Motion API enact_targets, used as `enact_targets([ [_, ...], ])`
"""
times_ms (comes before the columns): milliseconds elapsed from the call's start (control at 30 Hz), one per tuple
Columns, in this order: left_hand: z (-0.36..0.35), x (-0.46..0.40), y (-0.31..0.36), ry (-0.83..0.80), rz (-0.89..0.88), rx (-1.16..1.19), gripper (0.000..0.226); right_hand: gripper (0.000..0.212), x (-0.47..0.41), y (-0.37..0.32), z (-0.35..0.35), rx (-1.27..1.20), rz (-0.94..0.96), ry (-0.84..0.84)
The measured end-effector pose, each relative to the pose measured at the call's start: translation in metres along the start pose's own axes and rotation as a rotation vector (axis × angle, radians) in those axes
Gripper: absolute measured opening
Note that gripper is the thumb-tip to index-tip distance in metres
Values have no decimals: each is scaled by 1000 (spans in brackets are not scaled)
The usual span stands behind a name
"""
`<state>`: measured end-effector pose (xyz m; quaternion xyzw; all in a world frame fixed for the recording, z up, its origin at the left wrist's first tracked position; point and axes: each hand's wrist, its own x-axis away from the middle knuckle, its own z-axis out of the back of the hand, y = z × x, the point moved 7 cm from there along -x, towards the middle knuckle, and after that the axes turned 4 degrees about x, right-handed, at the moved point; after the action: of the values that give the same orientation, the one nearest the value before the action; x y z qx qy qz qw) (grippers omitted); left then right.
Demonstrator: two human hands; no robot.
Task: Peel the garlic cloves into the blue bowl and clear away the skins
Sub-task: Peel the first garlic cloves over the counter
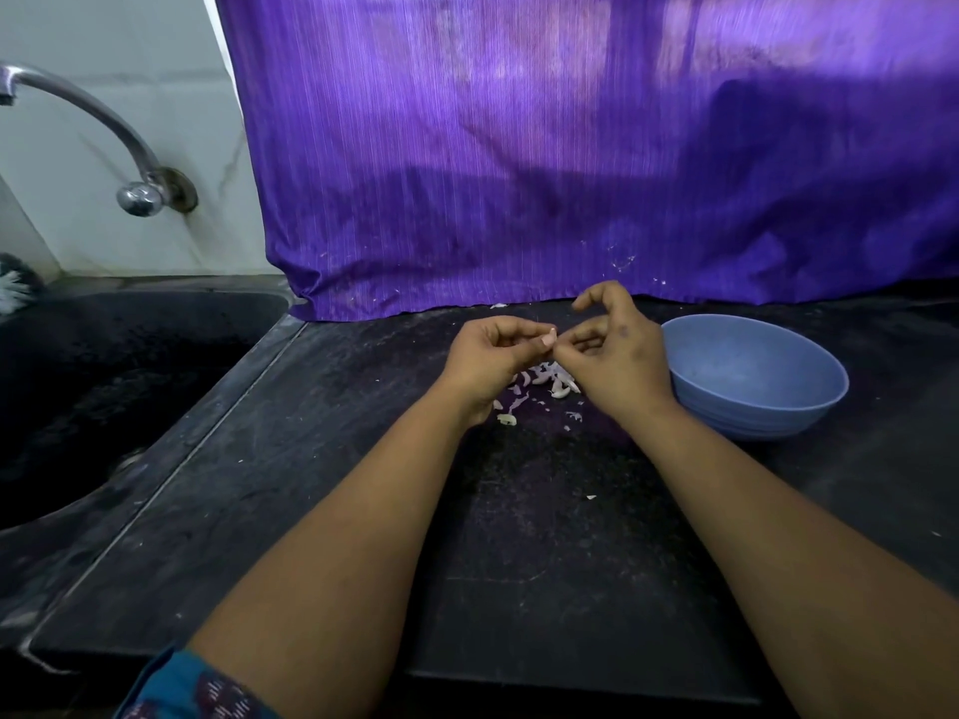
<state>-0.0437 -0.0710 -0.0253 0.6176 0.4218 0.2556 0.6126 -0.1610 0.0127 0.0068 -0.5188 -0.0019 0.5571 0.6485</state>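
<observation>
My left hand (490, 355) and my right hand (615, 358) meet above the dark counter, fingertips together. A small pale garlic clove (552, 334) is pinched between the left thumb and fingers, and the right thumb and forefinger pinch at its tip. Below the hands lies a loose pile of garlic cloves and pale skins (552, 378), with a few more bits (507, 419) nearer me. The blue bowl (752, 376) stands just right of my right hand; its visible inside looks empty.
A black sink (104, 386) fills the left side, with a curved metal tap (93, 132) above it. A purple cloth (571, 158) hangs behind the counter (545, 537). Small skin flecks dot the counter in front of me.
</observation>
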Motion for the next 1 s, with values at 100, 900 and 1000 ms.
enact_targets([
  [100,-1,0,1,13,-23,11,14,42,-1,1,0,4,-5,6],
  [900,8,-5,-2,15,57,211,11,17,-3,4,-14,159,8,-84],
  [1000,8,-5,-1,16,50,169,12,12,-1,2,-8,142,24,-26],
])
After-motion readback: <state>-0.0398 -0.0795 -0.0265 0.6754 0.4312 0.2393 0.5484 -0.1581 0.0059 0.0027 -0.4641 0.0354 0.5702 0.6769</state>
